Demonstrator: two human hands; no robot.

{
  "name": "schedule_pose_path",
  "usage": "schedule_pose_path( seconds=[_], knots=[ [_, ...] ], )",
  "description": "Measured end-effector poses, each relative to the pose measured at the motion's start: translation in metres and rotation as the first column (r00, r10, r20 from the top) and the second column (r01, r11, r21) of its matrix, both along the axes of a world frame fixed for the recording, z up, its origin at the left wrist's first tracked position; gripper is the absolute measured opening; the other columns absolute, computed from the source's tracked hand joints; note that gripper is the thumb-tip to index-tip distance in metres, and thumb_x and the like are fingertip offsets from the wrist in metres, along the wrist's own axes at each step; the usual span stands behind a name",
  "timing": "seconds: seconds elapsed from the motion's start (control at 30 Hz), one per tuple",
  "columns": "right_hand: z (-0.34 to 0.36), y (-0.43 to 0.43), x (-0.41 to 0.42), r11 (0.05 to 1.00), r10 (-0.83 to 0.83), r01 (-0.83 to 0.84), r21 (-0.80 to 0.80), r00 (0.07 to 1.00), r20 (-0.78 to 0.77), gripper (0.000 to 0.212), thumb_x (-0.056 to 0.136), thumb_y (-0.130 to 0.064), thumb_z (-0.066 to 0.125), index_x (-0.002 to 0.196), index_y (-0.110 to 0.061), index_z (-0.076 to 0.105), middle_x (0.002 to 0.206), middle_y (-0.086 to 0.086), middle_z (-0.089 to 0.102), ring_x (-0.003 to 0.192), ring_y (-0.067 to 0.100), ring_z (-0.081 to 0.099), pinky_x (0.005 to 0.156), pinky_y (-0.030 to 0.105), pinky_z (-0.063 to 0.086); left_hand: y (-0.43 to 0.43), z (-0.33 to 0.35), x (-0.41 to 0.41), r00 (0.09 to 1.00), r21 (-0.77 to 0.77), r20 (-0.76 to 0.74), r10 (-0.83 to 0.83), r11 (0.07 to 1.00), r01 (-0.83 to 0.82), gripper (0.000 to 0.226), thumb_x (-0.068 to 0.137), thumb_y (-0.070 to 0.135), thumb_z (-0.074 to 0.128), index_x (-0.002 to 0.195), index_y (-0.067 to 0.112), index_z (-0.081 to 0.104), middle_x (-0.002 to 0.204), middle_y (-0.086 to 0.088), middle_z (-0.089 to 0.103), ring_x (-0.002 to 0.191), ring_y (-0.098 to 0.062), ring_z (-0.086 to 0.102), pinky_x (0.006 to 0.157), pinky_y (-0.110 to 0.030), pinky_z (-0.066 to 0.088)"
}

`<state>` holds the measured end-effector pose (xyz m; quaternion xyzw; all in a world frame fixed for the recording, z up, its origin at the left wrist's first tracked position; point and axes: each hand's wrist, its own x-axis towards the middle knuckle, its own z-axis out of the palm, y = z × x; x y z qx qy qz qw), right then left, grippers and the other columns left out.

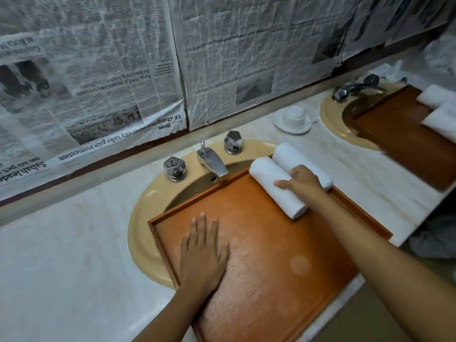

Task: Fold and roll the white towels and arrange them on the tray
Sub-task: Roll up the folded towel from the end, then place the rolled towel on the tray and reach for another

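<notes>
Rolled white towels [269, 180] lie together in the orange wooden tray's [271, 267] far corner, across a beige sink [140, 233]. Right hand [304, 181] covers them, grip unclear; left hand [203, 253] flat on the tray. Chrome faucet [212, 162] behind; marble counter [61, 255], newspapered wall [98, 70].

Grained wood with a dull sheen on the tray [271, 243]. Soft matt white cloth in the rolled towels [269, 186]. Polished bright metal on tap [212, 161] and faceted knobs [174, 168]. Glossy beige glaze on the basin [140, 233]; smooth pale stone worktop [61, 243]; matt creased newspaper [98, 82].
</notes>
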<state>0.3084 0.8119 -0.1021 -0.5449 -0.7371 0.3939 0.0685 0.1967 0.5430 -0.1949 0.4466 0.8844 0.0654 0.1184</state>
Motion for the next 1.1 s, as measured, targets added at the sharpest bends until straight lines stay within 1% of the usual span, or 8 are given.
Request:
schedule_pose_path(
  seconds=[0.1, 0.17, 0.23, 0.37, 0.43, 0.5, 0.83, 1.1],
  knots=[
    [-0.013, -0.015, -0.006, 0.971, 0.054, -0.1, 0.218, 0.977, 0.207, 0.044, 0.094, -0.033, 0.062, 0.127, -0.009, 0.047, 0.125, 0.015, 0.052, 0.116, 0.033, 0.045, 0.086, 0.038, 0.04, 0.001, 0.0, 0.0, 1.0, 0.001, -0.004, 0.006, 1.0, -0.006, 0.07, 0.091, 0.062, -0.004, 0.155, 0.032, -0.012, 0.158, 0.001, -0.031, 0.146, -0.019, -0.027, 0.119, -0.039, -0.004],
    [-0.025, -0.029, -0.006, 0.821, 0.067, -0.252, 0.513, 0.933, 0.352, 0.037, 0.094, -0.021, 0.056, 0.128, -0.007, 0.051, 0.123, 0.018, 0.048, 0.111, 0.036, 0.043, 0.088, 0.043, 0.04, 0.001, -0.001, 0.001, 1.0, 0.005, 0.0, 0.01, 1.0, -0.01, 0.07, 0.091, 0.062, -0.004, 0.154, 0.033, -0.013, 0.157, 0.002, -0.032, 0.145, -0.018, -0.029, 0.118, -0.038, -0.005],
    [-0.037, -0.041, -0.004, 0.687, 0.1, -0.372, 0.624, 0.899, 0.427, 0.044, 0.089, -0.017, 0.057, 0.131, -0.005, 0.051, 0.119, 0.02, 0.05, 0.102, 0.036, 0.046, 0.082, 0.044, 0.041, 0.001, -0.001, 0.001, 1.0, 0.017, -0.001, 0.015, 1.0, -0.015, 0.07, 0.091, 0.063, -0.001, 0.154, 0.033, -0.013, 0.157, 0.003, -0.032, 0.145, -0.017, -0.029, 0.117, -0.037, -0.006],
    [-0.053, -0.042, 0.002, 0.608, 0.081, -0.525, 0.595, 0.787, 0.611, 0.076, 0.076, -0.037, 0.073, 0.138, -0.001, 0.047, 0.117, 0.024, 0.055, 0.092, 0.036, 0.053, 0.072, 0.044, 0.046, 0.001, 0.001, 0.001, 1.0, 0.021, -0.007, 0.015, 1.0, -0.015, 0.069, 0.093, 0.062, 0.001, 0.154, 0.033, -0.013, 0.157, 0.003, -0.031, 0.145, -0.017, -0.029, 0.117, -0.035, -0.008],
    [-0.051, -0.034, 0.004, 0.603, 0.068, -0.509, 0.615, 0.8, 0.596, 0.076, 0.072, -0.031, 0.079, 0.136, -0.001, 0.05, 0.11, 0.023, 0.056, 0.086, 0.036, 0.052, 0.067, 0.043, 0.045, 0.002, 0.001, 0.001, 1.0, 0.021, -0.011, 0.015, 1.0, -0.015, 0.069, 0.093, 0.062, 0.001, 0.154, 0.034, -0.013, 0.157, 0.003, -0.031, 0.145, -0.017, -0.029, 0.117, -0.035, -0.009],
    [-0.047, -0.026, 0.004, 0.628, 0.06, -0.491, 0.605, 0.805, 0.591, 0.08, 0.073, -0.038, 0.078, 0.138, -0.003, 0.048, 0.11, 0.022, 0.055, 0.089, 0.036, 0.051, 0.069, 0.044, 0.044, 0.001, 0.0, 0.001, 1.0, 0.032, -0.009, 0.018, 0.999, -0.018, 0.069, 0.093, 0.063, 0.001, 0.154, 0.033, -0.011, 0.158, 0.003, -0.028, 0.146, -0.017, -0.027, 0.117, -0.036, -0.007],
    [-0.04, -0.026, 0.004, 0.684, 0.021, -0.457, 0.568, 0.791, 0.612, 0.093, 0.086, -0.058, 0.055, 0.155, -0.012, 0.013, 0.137, 0.014, 0.039, 0.116, 0.03, 0.04, 0.09, 0.046, 0.036, 0.002, -0.002, -0.001, 1.0, 0.039, 0.007, 0.022, 0.999, -0.022, 0.073, 0.09, 0.065, 0.0, 0.155, 0.033, -0.005, 0.16, 0.003, -0.024, 0.147, -0.017, -0.023, 0.116, -0.035, -0.006],
    [-0.04, -0.036, 0.011, 0.667, -0.002, -0.458, 0.588, 0.787, 0.616, 0.084, 0.087, -0.052, 0.057, 0.153, -0.011, 0.023, 0.132, 0.016, 0.044, 0.113, 0.031, 0.043, 0.089, 0.046, 0.037, 0.002, 0.006, -0.004, 0.998, -0.011, 0.067, 0.0, 1.0, 0.0, 0.077, 0.084, 0.067, -0.007, 0.153, 0.034, -0.013, 0.157, 0.004, -0.03, 0.145, -0.018, -0.027, 0.117, -0.036, -0.007]
  ],
)
